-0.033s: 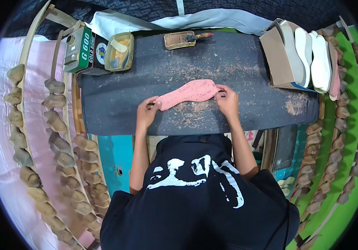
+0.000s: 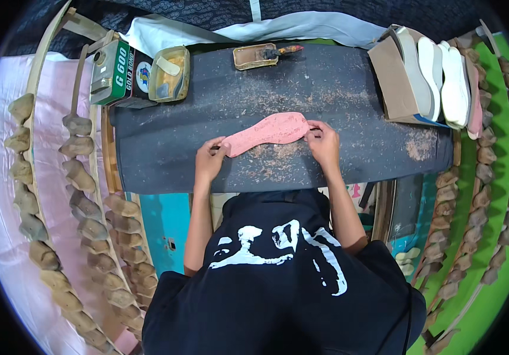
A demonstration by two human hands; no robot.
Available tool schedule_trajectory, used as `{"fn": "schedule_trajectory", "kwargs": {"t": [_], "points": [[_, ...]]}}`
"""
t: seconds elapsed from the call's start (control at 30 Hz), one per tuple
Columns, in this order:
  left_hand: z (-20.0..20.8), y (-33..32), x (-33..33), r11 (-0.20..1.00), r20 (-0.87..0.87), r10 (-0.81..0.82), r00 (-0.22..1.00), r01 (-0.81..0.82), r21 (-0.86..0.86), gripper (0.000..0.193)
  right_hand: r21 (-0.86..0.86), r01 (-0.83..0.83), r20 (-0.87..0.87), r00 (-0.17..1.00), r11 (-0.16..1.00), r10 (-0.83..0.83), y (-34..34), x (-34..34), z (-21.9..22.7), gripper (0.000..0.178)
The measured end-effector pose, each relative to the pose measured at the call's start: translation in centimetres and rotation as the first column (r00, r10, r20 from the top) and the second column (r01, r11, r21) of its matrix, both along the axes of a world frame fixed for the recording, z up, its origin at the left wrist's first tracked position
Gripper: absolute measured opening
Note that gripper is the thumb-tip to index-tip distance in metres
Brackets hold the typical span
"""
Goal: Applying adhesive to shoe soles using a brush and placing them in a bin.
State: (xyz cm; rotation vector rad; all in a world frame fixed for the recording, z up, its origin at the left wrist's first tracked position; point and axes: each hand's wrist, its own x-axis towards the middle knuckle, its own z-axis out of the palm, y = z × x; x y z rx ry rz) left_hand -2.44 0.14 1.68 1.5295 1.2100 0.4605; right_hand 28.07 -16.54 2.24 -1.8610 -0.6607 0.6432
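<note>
A pink insole (image 2: 269,131), shaped like a shoe sole and speckled with darker marks, is held level over the dark cloth-covered table (image 2: 195,118). Its narrower left end is pinched in my left hand (image 2: 210,158), thumb on top. At the wider right end, my right hand (image 2: 324,142) grips the edge between thumb and fingers. Scattered crumbs and shavings (image 2: 290,158) lie on the cloth below and around the insole. The fingertips under the insole are hidden.
At the far edge sits a small tray (image 2: 254,57) with a brush (image 2: 287,51). Back left stand a metal can (image 2: 118,74) and a yellowish tub (image 2: 170,74). A cardboard box (image 2: 395,83) of soles stands back right. Racks of shoe lasts (image 2: 80,171) line both sides.
</note>
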Motion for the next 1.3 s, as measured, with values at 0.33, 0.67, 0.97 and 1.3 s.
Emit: {"fn": "schedule_trajectory", "kwargs": {"t": [0.33, 0.67, 0.97, 1.3], "points": [[3.3, 0.5, 3.3, 0.896, -0.251, -0.19, 0.949, 0.272, 0.351, 0.033, -0.036, 0.053, -0.358, 0.932, 0.998, -0.063, -2.7, -5.8, -2.3, 0.019], [4.1, -0.6, 5.2, 0.885, -0.321, -0.276, 0.906, 0.37, 0.282, 0.032, 0.003, 0.002, -0.567, 0.824, 1.0, 0.0, -0.6, -8.6, -0.6, 0.033], [1.5, -1.3, 5.3, 0.97, 0.039, -0.211, 0.977, 0.214, -0.119, 0.042, 0.104, -0.03, -0.665, 0.741, 0.994, 0.092, -0.3, -8.0, 0.3, 0.058], [2.8, -8.4, 8.0, 0.854, 0.347, 0.107, 0.932, 0.093, -0.512, 0.047, -0.249, -0.492, -0.098, 0.87, 0.834, 0.484, 0.3, -3.7, 3.3, 0.114]]}}
